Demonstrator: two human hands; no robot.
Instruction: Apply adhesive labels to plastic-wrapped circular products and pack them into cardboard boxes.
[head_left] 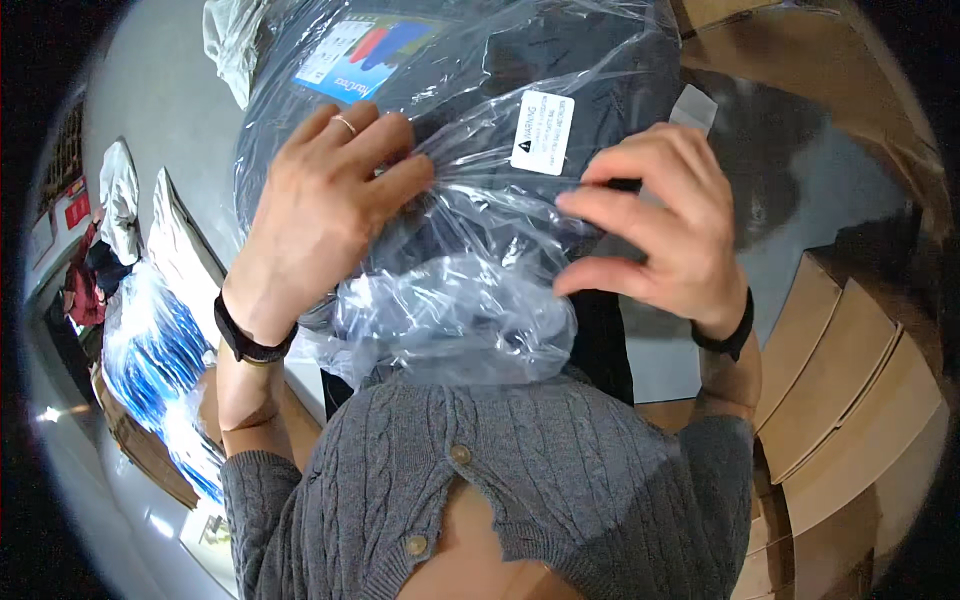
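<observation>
Clear bag (480,225), head view: centre, slack end (450,320) near, dark contents (620,110) far.
Left hand (340,190): appears to pinch gathered plastic.
Right hand (675,215): thumb and fingers parted, beside the bag's right.
Slack end: might tear or slip if tugged unevenly.

The single head view looks steeply down from the person's brow, on the near side of the grey surface (662,372), and faces out across it. The sweater (375,455) is closest, filling the lower middle; the left hand (335,185), right hand (665,220) and bag (460,310) lie at arm's reach beyond. The fisheye lens takes in the boxes (835,370) at right, bending their edges, with black corners around.
</observation>
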